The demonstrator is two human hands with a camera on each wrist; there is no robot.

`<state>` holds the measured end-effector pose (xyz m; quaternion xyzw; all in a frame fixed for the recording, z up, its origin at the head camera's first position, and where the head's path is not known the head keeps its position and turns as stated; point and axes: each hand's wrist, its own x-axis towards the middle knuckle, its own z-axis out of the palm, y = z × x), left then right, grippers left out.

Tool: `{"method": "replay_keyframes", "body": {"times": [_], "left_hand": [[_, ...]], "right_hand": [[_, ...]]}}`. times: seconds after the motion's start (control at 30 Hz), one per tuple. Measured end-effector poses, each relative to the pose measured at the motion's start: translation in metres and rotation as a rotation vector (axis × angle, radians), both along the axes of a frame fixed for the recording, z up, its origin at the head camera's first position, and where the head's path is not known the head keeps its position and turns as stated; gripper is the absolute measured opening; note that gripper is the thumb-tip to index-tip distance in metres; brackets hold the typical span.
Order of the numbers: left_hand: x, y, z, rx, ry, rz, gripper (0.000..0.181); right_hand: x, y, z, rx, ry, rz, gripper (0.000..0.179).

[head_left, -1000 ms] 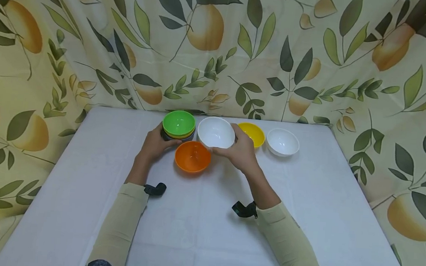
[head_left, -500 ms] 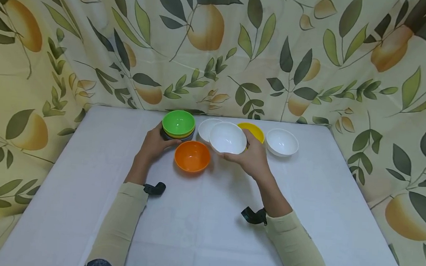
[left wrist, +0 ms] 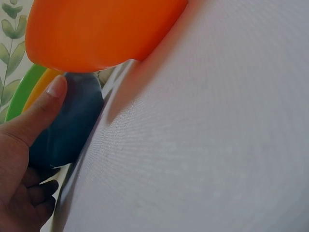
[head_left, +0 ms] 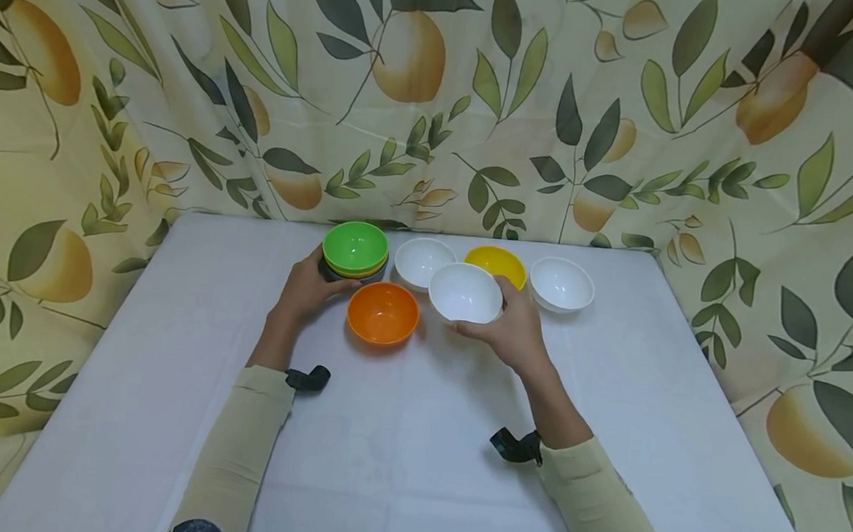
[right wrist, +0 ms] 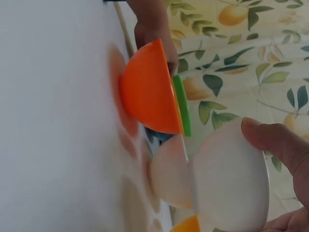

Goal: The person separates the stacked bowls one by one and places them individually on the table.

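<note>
At the table's back left, my left hand (head_left: 308,288) holds a stack of nested bowls, its thumb along the side of the dark blue bowl (left wrist: 79,116). A yellow bowl shows as a thin band inside that one, and the green bowl (head_left: 355,245) sits on top. My right hand (head_left: 513,327) pinches a white bowl (head_left: 465,292) by its side, thumb and fingers on opposite parts. In the right wrist view this white bowl is off the table. Close in front of the stack stands an orange bowl (head_left: 383,313), touched by neither hand.
Behind the held bowl, a second white bowl (head_left: 424,259) and a yellow bowl (head_left: 498,261) stand on the white-covered table (head_left: 381,463). Farther right is a third white bowl (head_left: 562,284). A fruit-patterned curtain (head_left: 435,158) hangs along the table's back edge.
My right hand has moved the white bowl right and toward me, uncovering the white bowl behind it. My left hand stays at the stack.
</note>
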<state>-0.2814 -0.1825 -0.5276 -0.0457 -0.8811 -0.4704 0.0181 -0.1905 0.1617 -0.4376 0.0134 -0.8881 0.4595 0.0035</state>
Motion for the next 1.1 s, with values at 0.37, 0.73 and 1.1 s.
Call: {"method": "replay_keyframes", "body": {"times": [0.37,0.73,1.1], "left_hand": [[-0.001,-0.002,0.000,-0.005,0.020,0.000,0.110],[-0.001,-0.002,-0.001,-0.011,0.009,-0.006,0.109],[-0.001,-0.002,0.000,-0.007,0.016,-0.013,0.110]], "right_hand": [[0.006,-0.003,-0.006,0.044,-0.059,-0.004,0.100],[0.009,0.000,-0.014,0.054,-0.094,-0.003,0.096],[0.008,-0.004,-0.020,0.055,-0.160,-0.009,0.102]]}}
